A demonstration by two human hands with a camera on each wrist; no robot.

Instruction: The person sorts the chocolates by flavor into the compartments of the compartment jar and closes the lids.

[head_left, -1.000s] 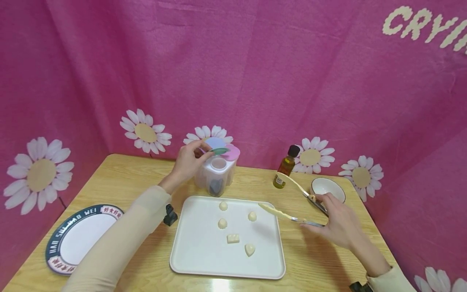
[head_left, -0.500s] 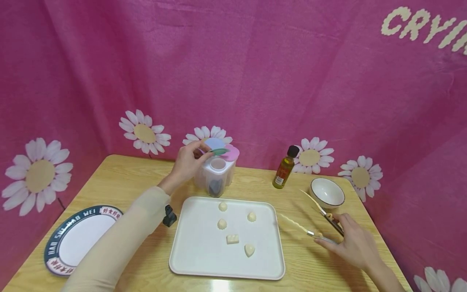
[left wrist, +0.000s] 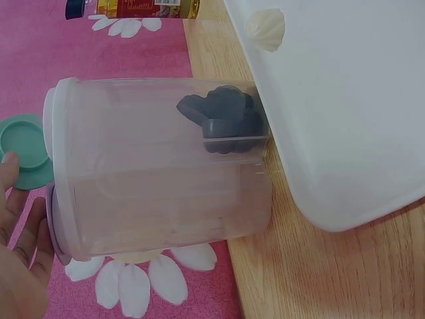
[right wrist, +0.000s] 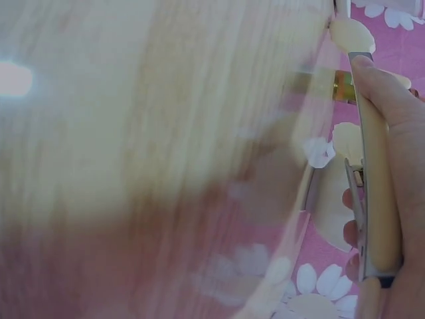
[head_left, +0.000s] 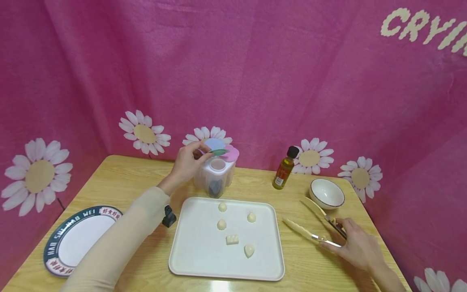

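Pink cloth [head_left: 233, 81] limits reach beyond both hands and to either side. Table [head_left: 135, 170]: right edge runs close outside the right hand [head_left: 359, 245]. Tray [head_left: 204, 259] sits between the hands, nearer than the left one; strip of wood between its right rim and the right hand. Plate [head_left: 80, 239] is left of the left forearm. Container [head_left: 219, 178] is just right of the left hand [head_left: 189, 160], close behind the tray's far rim. Tongs [head_left: 300, 228] are gripped in the right hand, arms spread, tips pointing away left; one tip near the bowl [head_left: 327, 192] beyond that hand. Bottle [head_left: 283, 172] farther out, left of the bowl. Left hand pinches the raised green lid [head_left: 219, 152]. Five white pieces [head_left: 232, 239] on the tray, between the hands.

Left wrist only: purple lid [left wrist: 58, 229] by the fingers. Right wrist: thumb lies along one tongs arm; table blurred.
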